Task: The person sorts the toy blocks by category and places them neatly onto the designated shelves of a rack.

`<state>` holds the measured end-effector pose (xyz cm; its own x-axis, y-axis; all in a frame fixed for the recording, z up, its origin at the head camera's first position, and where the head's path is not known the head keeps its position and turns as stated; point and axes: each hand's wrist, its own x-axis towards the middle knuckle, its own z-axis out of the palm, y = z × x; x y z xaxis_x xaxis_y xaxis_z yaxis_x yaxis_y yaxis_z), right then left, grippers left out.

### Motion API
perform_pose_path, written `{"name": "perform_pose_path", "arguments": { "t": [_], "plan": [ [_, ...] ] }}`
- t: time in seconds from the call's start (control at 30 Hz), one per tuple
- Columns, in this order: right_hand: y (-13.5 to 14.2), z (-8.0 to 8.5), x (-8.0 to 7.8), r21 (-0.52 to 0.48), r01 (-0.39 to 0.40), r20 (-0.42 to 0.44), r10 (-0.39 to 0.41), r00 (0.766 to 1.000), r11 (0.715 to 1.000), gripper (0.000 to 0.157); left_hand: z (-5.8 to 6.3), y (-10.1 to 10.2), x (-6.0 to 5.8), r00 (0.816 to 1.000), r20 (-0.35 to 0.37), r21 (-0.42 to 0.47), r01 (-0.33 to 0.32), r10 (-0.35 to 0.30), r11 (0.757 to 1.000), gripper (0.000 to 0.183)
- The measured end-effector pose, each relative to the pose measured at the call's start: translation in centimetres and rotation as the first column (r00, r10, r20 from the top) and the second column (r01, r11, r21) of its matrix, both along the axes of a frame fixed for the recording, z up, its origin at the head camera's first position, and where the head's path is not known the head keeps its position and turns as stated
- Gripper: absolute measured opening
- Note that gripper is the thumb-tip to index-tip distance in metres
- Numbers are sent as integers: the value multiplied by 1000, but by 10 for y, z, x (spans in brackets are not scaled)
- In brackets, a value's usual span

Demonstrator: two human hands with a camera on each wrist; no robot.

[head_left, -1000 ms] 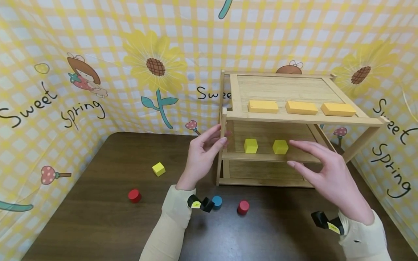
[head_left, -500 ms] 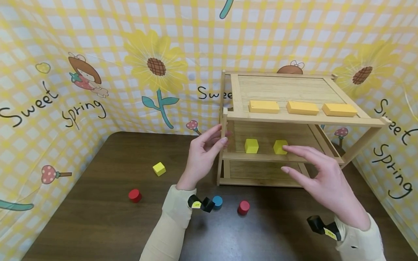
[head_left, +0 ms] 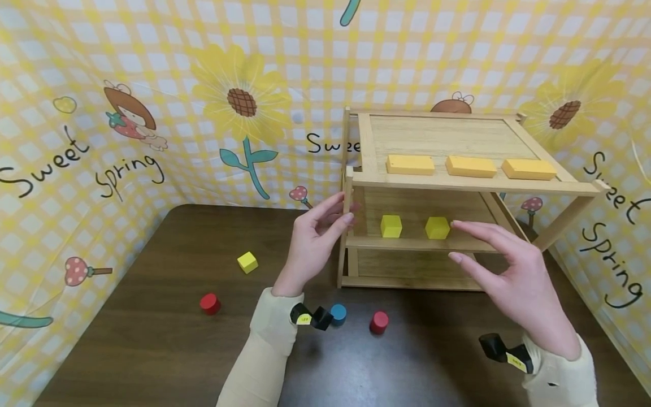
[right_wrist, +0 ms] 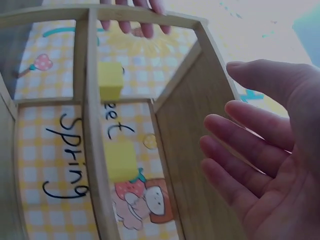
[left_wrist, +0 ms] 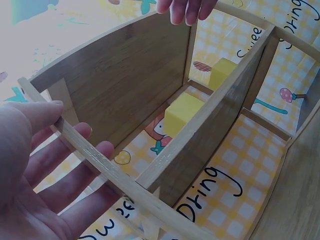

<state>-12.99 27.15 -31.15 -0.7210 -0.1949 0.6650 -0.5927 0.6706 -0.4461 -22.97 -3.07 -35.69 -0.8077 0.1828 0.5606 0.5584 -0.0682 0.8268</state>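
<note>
A three-level wooden shelf [head_left: 478, 183] stands at the right of the table in the head view. My left hand [head_left: 313, 246] holds its left front post, thumb on the near side and fingers behind, as the left wrist view also shows. Two yellow cubes sit on the middle level: a left cube [head_left: 391, 226] and a right cube [head_left: 437, 228]. My right hand [head_left: 513, 277] hovers in front of the shelf, just right of the right cube. Its thumb and fingers are spread apart, with nothing between them. In the right wrist view, that hand [right_wrist: 260, 155] is beside the top board.
Three yellow-orange rectangular blocks [head_left: 471, 167] lie in a row on the top board. On the dark table [head_left: 152, 350] are a third yellow cube [head_left: 247, 262], a red cylinder [head_left: 210, 304], a blue cylinder [head_left: 338, 314] and another red cylinder [head_left: 379, 322]. Patterned cloth hangs behind.
My right hand shifted left across the front of the right cube, then drew back to the right. The left hand keeps its hold on the post, and the cubes stay put.
</note>
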Motion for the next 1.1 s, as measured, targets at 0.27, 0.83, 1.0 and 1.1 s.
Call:
{"name": "perform_pose_path", "arguments": {
  "t": [0.27,0.83,1.0,1.1],
  "plan": [
    [11,4,4,-210,43,9,-42,999,977,51,6,-8,4,999,-25,-29,-47,46,998,41],
    [54,-2,-4,-673,-128,-204,-17,979,728,31,36,-57,26,963,-205,160,-142,173,977,39],
    [67,-7,-3,-715,1,-160,-165,973,699,30,44,-62,35,957,-241,184,-118,161,976,37],
    [74,-8,-2,-725,134,-96,-291,952,675,30,47,-66,41,947,-253,190,-152,198,970,36]
  ]
}}
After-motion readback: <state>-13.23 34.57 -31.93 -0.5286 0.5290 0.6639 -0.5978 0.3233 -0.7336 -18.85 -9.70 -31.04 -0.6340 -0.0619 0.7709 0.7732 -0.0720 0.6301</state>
